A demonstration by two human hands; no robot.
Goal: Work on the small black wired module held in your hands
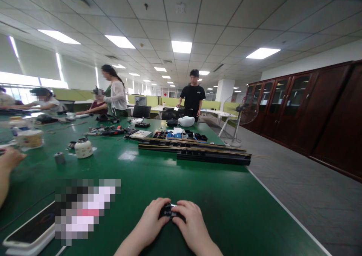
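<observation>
Your left hand (149, 220) and right hand (195, 220) curl inward, fingers (161, 202) nearly closed, gripping a small dark object (167, 211) between their tips. They cover its ends, so you can't make out its full shape, or whether it touches the green tabletop (240, 199). Outward lie a partly pixelated phone (34, 225), a white jar (83, 149), black rails (215, 158) and a co-worker's cut-off hand (11, 158); past the tabletop, a fan (240, 108) and dark cabinets (319, 108).

Open-plan office, ceiling light panels (181, 47) across the top, green partitions (212, 104) mid-frame, dark wooden cabinets (322, 108) at right, tool-strewn green worktable (226, 195) below.
</observation>
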